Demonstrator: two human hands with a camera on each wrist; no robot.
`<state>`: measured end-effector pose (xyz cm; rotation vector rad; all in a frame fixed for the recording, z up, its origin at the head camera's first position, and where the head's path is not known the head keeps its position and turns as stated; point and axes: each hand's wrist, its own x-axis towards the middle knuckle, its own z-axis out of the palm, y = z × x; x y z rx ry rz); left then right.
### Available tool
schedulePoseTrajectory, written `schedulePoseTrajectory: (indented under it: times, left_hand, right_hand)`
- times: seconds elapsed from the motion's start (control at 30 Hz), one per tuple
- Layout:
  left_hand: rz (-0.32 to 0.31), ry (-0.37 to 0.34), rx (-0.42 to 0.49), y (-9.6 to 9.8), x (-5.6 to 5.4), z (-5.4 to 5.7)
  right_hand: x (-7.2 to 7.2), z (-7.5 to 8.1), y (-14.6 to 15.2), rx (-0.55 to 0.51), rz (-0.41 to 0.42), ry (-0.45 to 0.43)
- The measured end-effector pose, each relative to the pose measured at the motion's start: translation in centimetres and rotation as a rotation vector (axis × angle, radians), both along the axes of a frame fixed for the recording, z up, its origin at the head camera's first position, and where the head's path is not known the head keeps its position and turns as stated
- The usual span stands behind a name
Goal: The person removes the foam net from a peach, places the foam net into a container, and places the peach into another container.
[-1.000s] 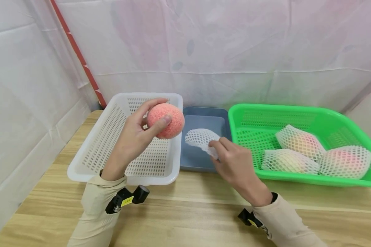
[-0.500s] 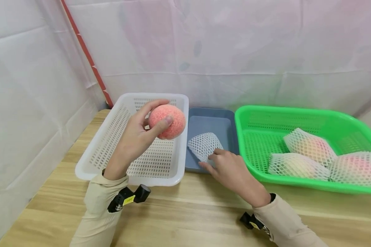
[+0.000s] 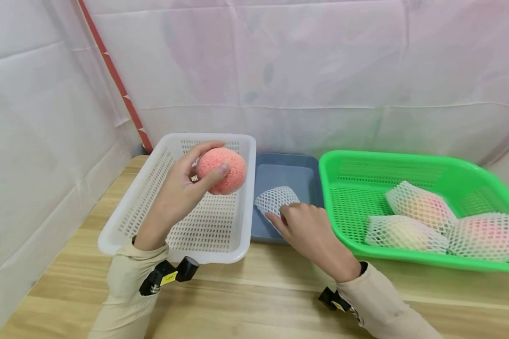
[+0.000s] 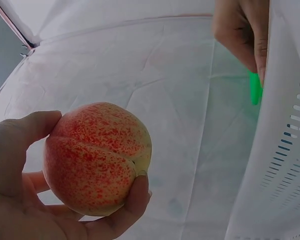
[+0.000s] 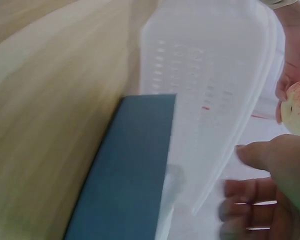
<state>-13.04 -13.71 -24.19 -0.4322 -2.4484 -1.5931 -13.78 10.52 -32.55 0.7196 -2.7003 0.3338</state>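
Observation:
A pink peach [image 3: 233, 173] is gripped in my left hand [image 3: 176, 193], held above the white basket. The left wrist view shows this peach [image 4: 97, 160] red and speckled, with thumb and fingers curled round it. My right hand [image 3: 307, 230] is over the front of the blue-grey tray [image 3: 286, 165]. In the tray lies a white foam net sleeve [image 3: 276, 199], its near end hidden behind the right hand. The right wrist view has the right hand [image 5: 270, 190] with thumb and fingers apart and nothing between them.
The white perforated basket [image 3: 212, 226] stands left of the tray. To its right, a green basket [image 3: 352, 197] holds several net-wrapped peaches, such as one front peach [image 3: 407, 234]. A fabric sheet [image 3: 314, 66] hangs behind the wooden table [image 3: 237, 301].
The right hand has lowered the foam net sleeve into the tray and let go of it. The left hand keeps its grip on the peach, nearly still.

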Motion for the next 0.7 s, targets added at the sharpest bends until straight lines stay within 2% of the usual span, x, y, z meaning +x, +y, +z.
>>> schedulePoseTrajectory:
  times: [0.17,0.3,0.5,0.7]
  left_hand:
    - [0.015,0.004,-0.014,-0.5,0.1,0.0]
    - [0.045,0.000,-0.033,-1.1,0.3,-0.1]
    - [0.067,0.016,-0.020,-1.7,0.6,0.4]
    - [0.078,0.031,-0.033,-2.0,0.7,0.7]
  right_hand:
    - [0.2,0.7,-1.3,-0.092,-0.003,-0.036]
    - [0.1,0.5,-2.6,-0.110,-0.015,-0.030]
    - [-0.5,0.1,-3.8,-0.063,-0.010,0.052]
    - [-0.8,-0.2,-4.2,-0.001,-0.030,0.085]
